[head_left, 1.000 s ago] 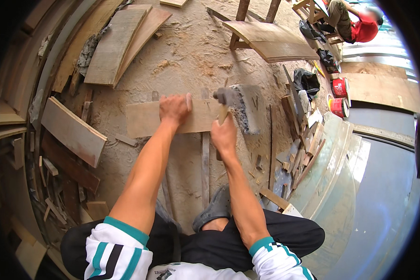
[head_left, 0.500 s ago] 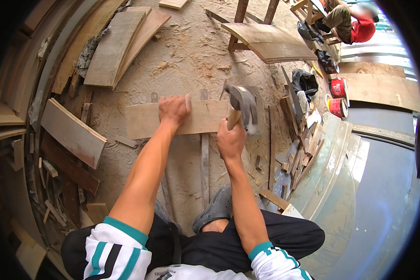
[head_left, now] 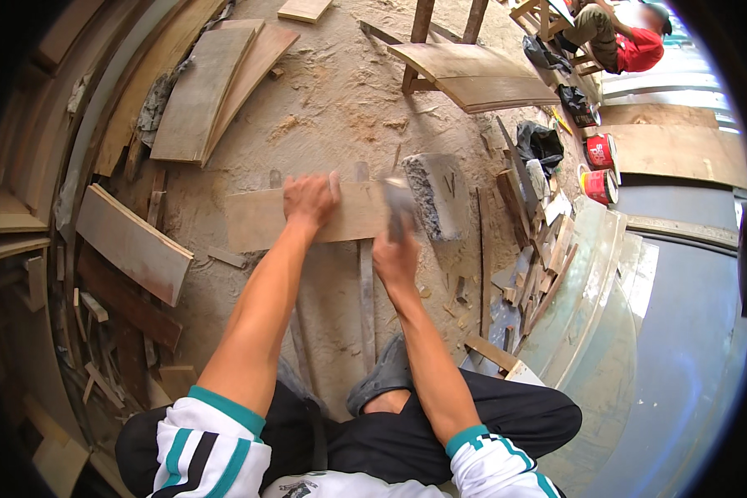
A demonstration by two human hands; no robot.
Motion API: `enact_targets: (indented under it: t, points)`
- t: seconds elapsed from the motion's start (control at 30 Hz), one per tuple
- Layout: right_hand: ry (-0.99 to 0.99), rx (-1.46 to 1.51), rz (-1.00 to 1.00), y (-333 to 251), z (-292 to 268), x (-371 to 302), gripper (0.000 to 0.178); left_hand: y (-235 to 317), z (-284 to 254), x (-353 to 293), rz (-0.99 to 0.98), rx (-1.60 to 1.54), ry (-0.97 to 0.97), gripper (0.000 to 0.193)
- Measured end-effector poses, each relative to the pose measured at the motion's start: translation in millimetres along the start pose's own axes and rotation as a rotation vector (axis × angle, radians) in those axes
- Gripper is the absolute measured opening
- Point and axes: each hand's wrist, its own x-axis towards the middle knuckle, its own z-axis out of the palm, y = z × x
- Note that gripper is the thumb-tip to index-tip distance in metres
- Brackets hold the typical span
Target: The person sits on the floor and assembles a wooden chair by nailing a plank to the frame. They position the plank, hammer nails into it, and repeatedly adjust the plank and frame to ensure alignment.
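Gripping the hammer, steadying the board

Left hand [head_left: 309, 202] clasps the far edge of the board [head_left: 256, 221], which lies crosswise over two narrow strips [head_left: 367, 290], straight ahead! Right hand [head_left: 396, 257] is wrapped tight around the hammer [head_left: 399, 197], its head blurred at the board's right end; contact, can't tell. Rough block [head_left: 446, 203] just to the right. Progress? Board already laid across the strips; whether anything's fastened doesn't show. Looks partway, hammer work seemingly unfinished.

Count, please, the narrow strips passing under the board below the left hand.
2: the left strip close beside the left forearm; the right strip nearer the right forearm. Others may be hidden.
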Motion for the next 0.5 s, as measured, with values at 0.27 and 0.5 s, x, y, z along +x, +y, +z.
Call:
enact_targets:
  t: [0.27,0.5]
  points:
    - [0.11,0.125,-0.082,-35.2,-22.4,7.7,0.035,-4.7,-2.2,-1.1,-0.025,-0.011,-0.013,0.056]
    - [-0.1,-0.117,-0.01,-32.0,-11.9,17.6,0.032,-5.2,-3.0,-2.0,-0.016,0.029,-0.02,0.057]
